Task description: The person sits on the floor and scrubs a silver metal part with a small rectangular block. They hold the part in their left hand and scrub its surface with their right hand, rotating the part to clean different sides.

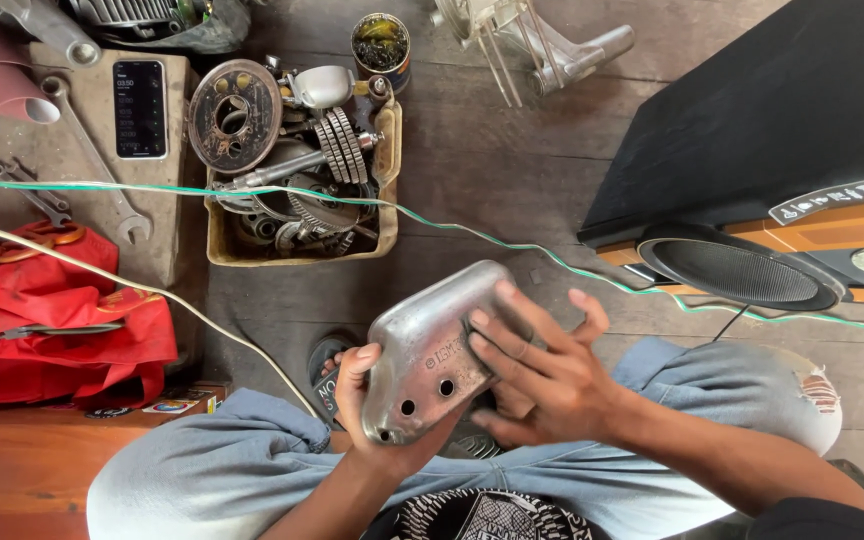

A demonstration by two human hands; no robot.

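1. Hands hold a dull metal engine cover above the lap.
2. Left hand clasps its lower edge.
3. Right hand, fingers spread, presses its face.
4. Box of gears sits nearby, untouched.

Box of gears, phone, speaker

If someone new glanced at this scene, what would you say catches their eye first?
Most striking is the shiny metal cover with round holes at centre, gripped from below by the left hand while the right hand lies spread across it. Up and to the left, a cardboard box brims with gears and engine parts. At far left lies a bright red cloth.
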